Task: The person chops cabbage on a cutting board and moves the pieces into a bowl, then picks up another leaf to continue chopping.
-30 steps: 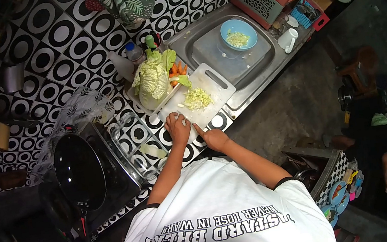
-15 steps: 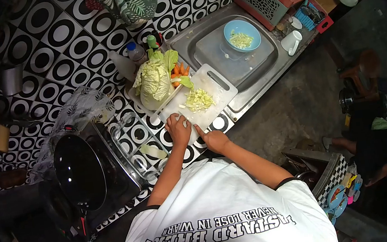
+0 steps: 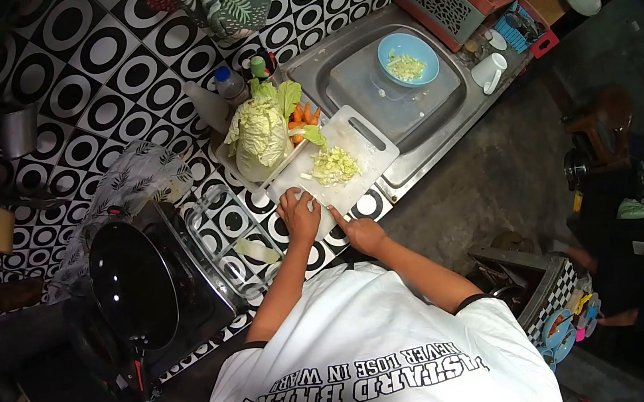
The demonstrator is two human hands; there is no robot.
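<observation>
- Black-and-white circle tiles cover the counter and the wall behind it. A steel sink (image 3: 439, 110) is set into the counter on the right.
- Darkness swallows the edges of the view, and the far right of the room is too dim to make out.
- Whatever lies under the left hand (image 3: 299, 213) is hidden by the hand itself.
- The near corner of the white cutting board (image 3: 359, 142) is covered by both hands.
- Whether a knife is held cannot be told, as the hands are small and no blade shows clearly.
- The left hand rests palm down on the near end of the board. Its fingers are bent and bunched, pressing on something unseen, so its grip cannot be told.
- The right hand (image 3: 362, 234) sits at the board's near edge, just beside the left. Its forefinger is stretched out toward the left hand and the other fingers are curled under. What they clasp, if anything, cannot be told.
- Both forearms reach forward from a white T-shirt, with the elbows bent.
- A pile of chopped cabbage (image 3: 334, 166) lies in the middle of the board, just beyond the hands and not touching them.
- A whole napa cabbage (image 3: 257, 132) and some carrots (image 3: 300, 117) sit at the board's far side.
- A blue bowl (image 3: 392, 52) holding pale shreds stands in the sink.
- A black wok (image 3: 133, 284) stands on the left, with a clear glass dish (image 3: 216, 222) between it and the board.
</observation>
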